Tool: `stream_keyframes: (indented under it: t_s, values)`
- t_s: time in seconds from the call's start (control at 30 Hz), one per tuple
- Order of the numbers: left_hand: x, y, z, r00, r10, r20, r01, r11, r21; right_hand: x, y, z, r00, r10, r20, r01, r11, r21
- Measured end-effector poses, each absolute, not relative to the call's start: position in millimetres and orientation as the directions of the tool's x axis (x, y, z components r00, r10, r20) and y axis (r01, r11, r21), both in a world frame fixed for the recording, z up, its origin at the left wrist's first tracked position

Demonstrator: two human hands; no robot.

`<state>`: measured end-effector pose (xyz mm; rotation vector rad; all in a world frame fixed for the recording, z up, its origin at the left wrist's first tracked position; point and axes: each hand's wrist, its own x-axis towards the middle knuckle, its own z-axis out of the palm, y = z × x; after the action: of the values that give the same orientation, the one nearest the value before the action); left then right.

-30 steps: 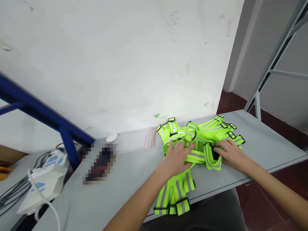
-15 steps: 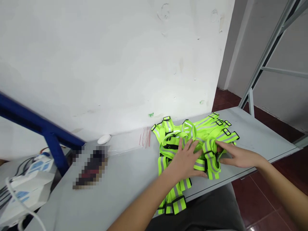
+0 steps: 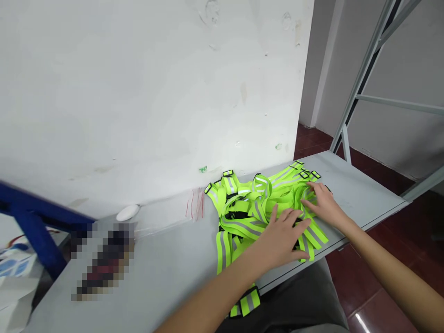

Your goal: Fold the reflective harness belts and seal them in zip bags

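Note:
A heap of fluorescent yellow-green reflective straps (image 3: 243, 226), with grey stripes and black buckles, lies on the grey table. It looks like reflective vest harnesses tangled together. My left hand (image 3: 282, 236) rests over the front of the heap, fingers spread. At the heap's right side is my right hand (image 3: 322, 203), its fingers apart and touching or just above the straps. Some strap ends with buckles hang over the table's front edge, partly behind my left forearm.
On the grey table (image 3: 156, 273) sit a white oval object (image 3: 127, 212), a clear plastic bag (image 3: 166, 215) with red lines, and a pixelated dark item (image 3: 104, 263). A blue metal frame (image 3: 38, 231) stands left. A white wall (image 3: 138, 92) rises behind.
My right hand has moved away from the looped strap at the front right toward the back of the heap, and that loop now lies flatter. The view has shifted slightly right.

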<state>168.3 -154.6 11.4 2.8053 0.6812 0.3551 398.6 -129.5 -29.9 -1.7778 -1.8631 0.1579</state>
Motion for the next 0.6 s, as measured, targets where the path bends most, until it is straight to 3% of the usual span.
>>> stream_keyframes:
  t_s: [0.1,0.23,0.37,0.5,0.6]
  values:
    - [185.8,-157.2,7.8,0.905,0.400,0.145,0.321,-0.866,0.384,405.2,-110.1,-36.6,0.108,0.925,0.364,0.917,0.049,-0.395]
    - [191.2,-158.4,6.0,0.905,0.419,0.070,0.341,-0.816,0.466,415.3,-89.7,-38.0,0.085,0.945,0.317,0.851,0.096,-0.516]
    - [193.6,-158.8,8.9,0.912,0.409,0.025,0.365,-0.839,0.403,416.3,-80.8,-36.1,0.097,0.938,0.333,0.765,0.144,-0.628]
    - [194.7,-160.8,13.1,0.930,0.365,-0.037,0.354,-0.869,0.346,415.3,-71.9,-27.6,0.270,0.910,0.315,0.581,0.107,-0.807]
    - [175.7,-160.8,20.2,0.947,0.312,0.076,0.219,-0.802,0.556,419.7,-63.6,-16.0,0.396,0.884,0.247,0.360,0.097,-0.928]
